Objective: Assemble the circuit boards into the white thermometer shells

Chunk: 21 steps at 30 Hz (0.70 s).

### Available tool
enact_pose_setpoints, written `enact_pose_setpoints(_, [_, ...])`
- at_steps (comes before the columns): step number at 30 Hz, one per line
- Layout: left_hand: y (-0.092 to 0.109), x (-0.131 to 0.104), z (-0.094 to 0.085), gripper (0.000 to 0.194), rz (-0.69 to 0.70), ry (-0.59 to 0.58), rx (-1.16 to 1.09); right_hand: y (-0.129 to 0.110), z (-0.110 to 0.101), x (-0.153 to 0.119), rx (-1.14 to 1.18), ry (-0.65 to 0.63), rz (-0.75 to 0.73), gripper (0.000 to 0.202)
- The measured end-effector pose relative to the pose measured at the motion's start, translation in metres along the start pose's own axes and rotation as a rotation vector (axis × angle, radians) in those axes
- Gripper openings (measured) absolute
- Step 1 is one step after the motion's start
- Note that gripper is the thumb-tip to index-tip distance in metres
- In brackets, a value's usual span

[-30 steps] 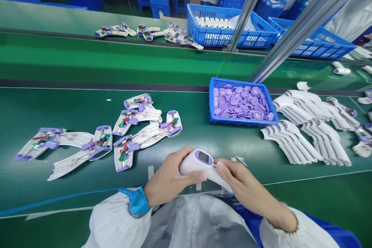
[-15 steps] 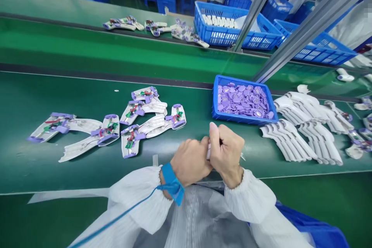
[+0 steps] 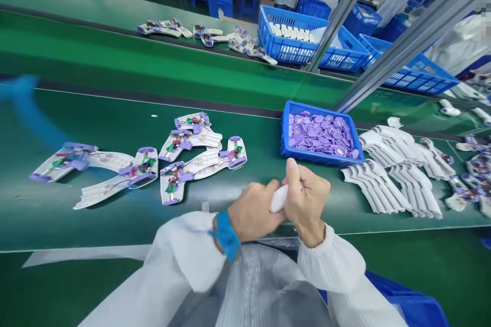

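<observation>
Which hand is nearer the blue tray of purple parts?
Right. The right hand is just off the tray's near side, apart from it; the left hand is farther off, to the near left. Both hold the white piece.

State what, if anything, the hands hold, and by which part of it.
The left hand and right hand both grip one white piece. Only a smooth stretch shows between them, so which part each hand grips cannot be told.
</observation>
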<state>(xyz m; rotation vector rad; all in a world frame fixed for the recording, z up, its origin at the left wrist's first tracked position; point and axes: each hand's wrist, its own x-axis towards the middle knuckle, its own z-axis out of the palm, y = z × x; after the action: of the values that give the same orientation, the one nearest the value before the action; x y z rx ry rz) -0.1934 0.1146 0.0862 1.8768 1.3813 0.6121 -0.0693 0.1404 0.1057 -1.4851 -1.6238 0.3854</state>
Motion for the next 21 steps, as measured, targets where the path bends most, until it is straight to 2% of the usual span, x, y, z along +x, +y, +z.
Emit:
enact_pose_setpoints(3, [0.004, -0.004, 0.012, 0.021, 0.0, 0.056, 0.141, -0.003, 0.006, -0.005, 0.058, 0.042, 0.013, 0.05])
enact_pose_setpoints(5, [0.006, -0.009, 0.012, 0.022, -0.02, 0.039, 0.098, -0.001, 0.005, -0.004, 0.081, -0.056, -0.003, 0.05])
enact_pose_setpoints(7, [0.003, -0.018, 0.001, 0.025, -0.098, 0.025, 0.019, 0.007, -0.002, 0.009, 0.098, -0.207, 0.004, 0.049])
enact_pose_setpoints(9, [-0.005, -0.032, -0.017, 0.029, -0.179, 0.016, 0.003, 0.023, -0.014, 0.035, 0.04, -0.286, 0.029, 0.046])
enact_pose_setpoints(10, [-0.01, -0.04, -0.027, 0.029, -0.191, 0.023, 0.03, 0.034, -0.019, 0.053, -0.026, -0.286, 0.027, 0.043])
enact_pose_setpoints(11, [-0.016, -0.047, -0.036, 0.027, -0.175, 0.042, 0.074, 0.045, -0.023, 0.073, -0.124, -0.271, -0.009, 0.039])
enact_pose_setpoints(13, [-0.027, -0.057, -0.048, 0.03, -0.094, 0.102, 0.209, 0.067, -0.023, 0.112, -0.288, -0.335, -0.11, 0.024])
enact_pose_setpoints(15, [-0.03, -0.057, -0.049, 0.035, 0.01, 0.146, 0.405, 0.083, -0.013, 0.142, -0.32, -0.428, -0.162, 0.014])
enact_pose_setpoints(17, [-0.026, -0.049, -0.043, 0.03, 0.079, 0.104, 0.614, 0.09, 0.006, 0.159, -0.304, -0.503, -0.179, 0.015])
enact_pose_setpoints(19, [-0.017, -0.037, -0.035, 0.022, 0.077, 0.015, 0.745, 0.092, 0.023, 0.164, -0.297, -0.534, -0.173, 0.015])
enact_pose_setpoints(21, [-0.009, -0.027, -0.031, 0.019, 0.013, -0.019, 0.74, 0.09, 0.034, 0.162, -0.28, -0.524, -0.149, 0.009])
